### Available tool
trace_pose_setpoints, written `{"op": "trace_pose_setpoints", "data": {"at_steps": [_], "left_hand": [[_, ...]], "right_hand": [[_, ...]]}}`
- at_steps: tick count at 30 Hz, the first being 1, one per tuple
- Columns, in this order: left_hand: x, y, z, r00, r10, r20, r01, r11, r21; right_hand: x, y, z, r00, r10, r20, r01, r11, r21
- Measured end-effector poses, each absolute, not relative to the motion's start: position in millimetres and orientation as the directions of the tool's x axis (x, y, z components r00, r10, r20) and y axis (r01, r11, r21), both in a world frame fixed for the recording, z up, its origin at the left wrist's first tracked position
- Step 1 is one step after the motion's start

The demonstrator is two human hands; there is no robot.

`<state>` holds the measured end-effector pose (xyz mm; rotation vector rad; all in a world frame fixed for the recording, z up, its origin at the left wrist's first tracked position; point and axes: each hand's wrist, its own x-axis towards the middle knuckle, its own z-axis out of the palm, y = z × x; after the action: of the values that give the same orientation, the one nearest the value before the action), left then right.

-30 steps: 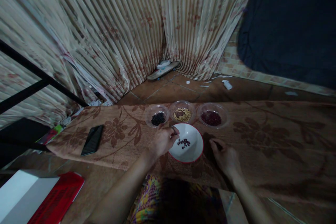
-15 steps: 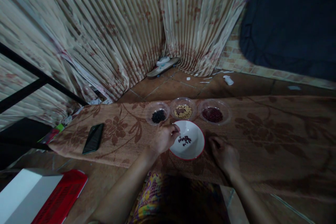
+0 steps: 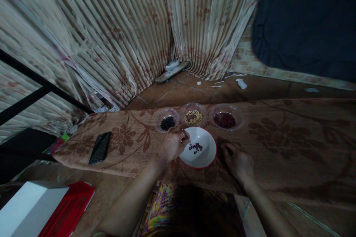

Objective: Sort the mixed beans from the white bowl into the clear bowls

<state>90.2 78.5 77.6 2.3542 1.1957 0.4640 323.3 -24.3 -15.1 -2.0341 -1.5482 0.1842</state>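
A white bowl with a red rim (image 3: pixel 207 155) holds a small scatter of dark red beans (image 3: pixel 197 148). Over its left rim, my left hand (image 3: pixel 174 144) has thumb and fingers pinched together; whatever lies between the tips is too small to make out. My right hand (image 3: pixel 238 162) rests on the cloth just right of the bowl, fingers curled in, with nothing visible in them. Behind the bowl stand three clear plastic bowls in a row: black beans (image 3: pixel 167 122) on the left, yellow soybeans (image 3: pixel 196 119) in the middle, dark red beans (image 3: pixel 224 120) on the right.
A brown flowered cloth (image 3: pixel 278 155) covers the low table. On its left part lies a dark phone (image 3: pixel 100 148). A white and red box (image 3: pixel 33 207) sits at lower left, near a black metal frame (image 3: pixel 47 85). Striped curtains (image 3: pixel 125 26) hang behind.
The view has shifted very slightly. My left hand stays pinched at the bowl's left rim, its fingertips barely moved. My right hand and the bowls stay in place.
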Motion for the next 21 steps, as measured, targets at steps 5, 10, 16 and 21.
{"op": "trace_pose_setpoints", "data": {"at_steps": [5, 10, 16, 21], "left_hand": [[91.3, 78.8, 76.7, 0.568, 0.818, 0.096, 0.67, -0.527, 0.524], [91.6, 80.0, 76.7, 0.57, 0.817, 0.088, 0.676, -0.527, 0.514], [92.6, 81.8, 74.9, 0.564, 0.817, 0.118, 0.657, -0.531, 0.536], [92.9, 81.6, 73.6, 0.534, 0.836, 0.127, 0.664, -0.508, 0.548]], "right_hand": [[323.0, -23.8, -12.6, 0.312, 0.923, 0.226, 0.841, -0.158, -0.518], [322.2, -24.3, -10.8, 0.318, 0.921, 0.225, 0.838, -0.163, -0.521], [322.3, -24.0, -10.6, 0.315, 0.924, 0.215, 0.836, -0.163, -0.523], [322.7, -23.3, -11.5, 0.314, 0.924, 0.218, 0.836, -0.16, -0.524]]}}
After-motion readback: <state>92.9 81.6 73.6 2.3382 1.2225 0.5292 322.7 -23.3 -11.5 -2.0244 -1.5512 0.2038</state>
